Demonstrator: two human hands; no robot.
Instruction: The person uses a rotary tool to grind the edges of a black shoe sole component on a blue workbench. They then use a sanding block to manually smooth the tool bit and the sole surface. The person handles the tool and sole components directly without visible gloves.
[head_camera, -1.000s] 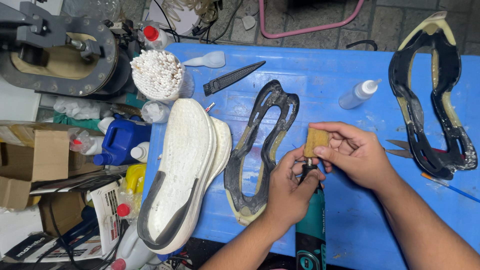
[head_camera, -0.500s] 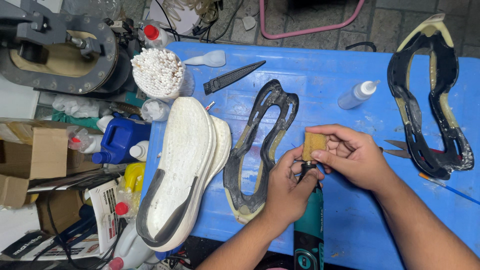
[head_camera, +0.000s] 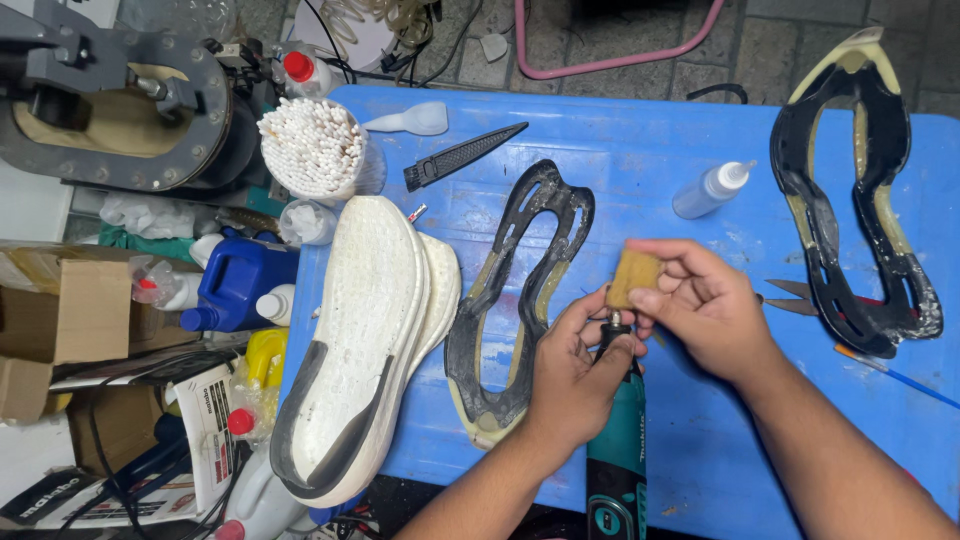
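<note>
Left hand (head_camera: 575, 365) clamped on rotary tool (head_camera: 615, 460), right hand (head_camera: 700, 305) pinching tan drum (head_camera: 633, 277) at its tip, right of untouched black outsole (head_camera: 520, 290).

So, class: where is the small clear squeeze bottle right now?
The squeeze bottle lies on the blue table, toward its far right, between the two black outsoles.

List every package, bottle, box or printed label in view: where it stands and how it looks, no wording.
Cardboard box: far left, brown, flaps open.
Blue jug: left of the blue table, squat, with handle.
Clear squeeze bottle: on the table, lying tilted, white nozzle.
Red-capped bottle: top left, pale body.
Printed paper: lower left, white with dark print.
Yellow container: below the jug.
</note>
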